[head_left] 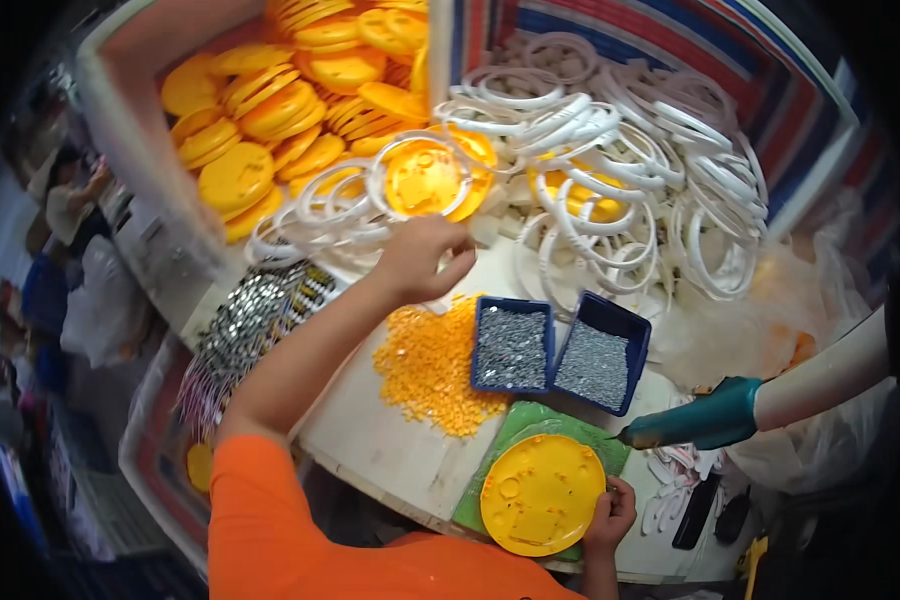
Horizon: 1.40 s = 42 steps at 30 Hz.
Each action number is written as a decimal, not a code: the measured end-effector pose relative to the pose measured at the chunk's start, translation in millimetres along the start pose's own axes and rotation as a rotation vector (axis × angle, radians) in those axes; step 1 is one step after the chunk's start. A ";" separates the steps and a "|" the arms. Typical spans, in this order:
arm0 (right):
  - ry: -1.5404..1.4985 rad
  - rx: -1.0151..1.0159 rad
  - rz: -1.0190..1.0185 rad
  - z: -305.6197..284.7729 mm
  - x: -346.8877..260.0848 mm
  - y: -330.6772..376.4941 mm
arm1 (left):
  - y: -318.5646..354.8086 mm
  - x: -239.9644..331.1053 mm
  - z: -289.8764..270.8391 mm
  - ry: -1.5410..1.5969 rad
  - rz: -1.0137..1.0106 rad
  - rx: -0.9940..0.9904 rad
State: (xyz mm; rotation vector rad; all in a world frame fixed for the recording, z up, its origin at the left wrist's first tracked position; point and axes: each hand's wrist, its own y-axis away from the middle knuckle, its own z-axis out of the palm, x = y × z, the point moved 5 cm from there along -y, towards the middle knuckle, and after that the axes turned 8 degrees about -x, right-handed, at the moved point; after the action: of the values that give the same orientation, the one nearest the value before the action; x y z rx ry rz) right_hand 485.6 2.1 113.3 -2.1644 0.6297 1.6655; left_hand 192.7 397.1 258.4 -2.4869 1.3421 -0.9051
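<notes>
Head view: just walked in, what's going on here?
A person's right hand holds the right edge of a yellow disc that lies on a green mat. The left hand is stretched out beside a white ring; whether it touches the ring, I can't tell. Between the hands are loose yellow pieces and two blue trays of small metal parts. A teal-handled tool is right of the mat, in neither hand.

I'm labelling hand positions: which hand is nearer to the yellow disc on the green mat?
Right. The right hand is at the right edge of the yellow disc; the left hand is apart from it, farther up and left, beyond the small yellow pieces.
</notes>
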 end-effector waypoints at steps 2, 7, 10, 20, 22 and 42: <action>0.061 -0.012 -0.014 -4.4 3.4 2.1 | -48.2 -16.3 26.9 -0.269 0.033 -0.008; 0.069 0.060 -0.032 -7.3 13.5 4.0 | -109.2 -80.1 71.2 -1.004 -0.013 0.068; 0.102 0.076 -0.049 -7.8 9.4 5.8 | -121.9 -94.7 78.3 -0.887 -0.120 0.077; 0.233 0.487 -0.304 -42.7 -15.4 13.8 | -68.4 -7.4 0.7 0.156 -0.223 0.307; 0.424 0.463 -0.471 -39.8 -70.3 19.7 | -32.0 40.6 22.2 0.624 -0.290 0.249; 0.366 -0.455 -0.510 29.3 -103.0 0.7 | 162.6 198.6 93.4 0.354 -0.044 -0.189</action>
State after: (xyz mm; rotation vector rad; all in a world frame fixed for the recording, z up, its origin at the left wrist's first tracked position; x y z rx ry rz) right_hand 439.1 31.0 205.4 -2.6755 -0.2492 1.2274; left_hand 214.9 131.1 200.7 -2.5904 1.5454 -1.3370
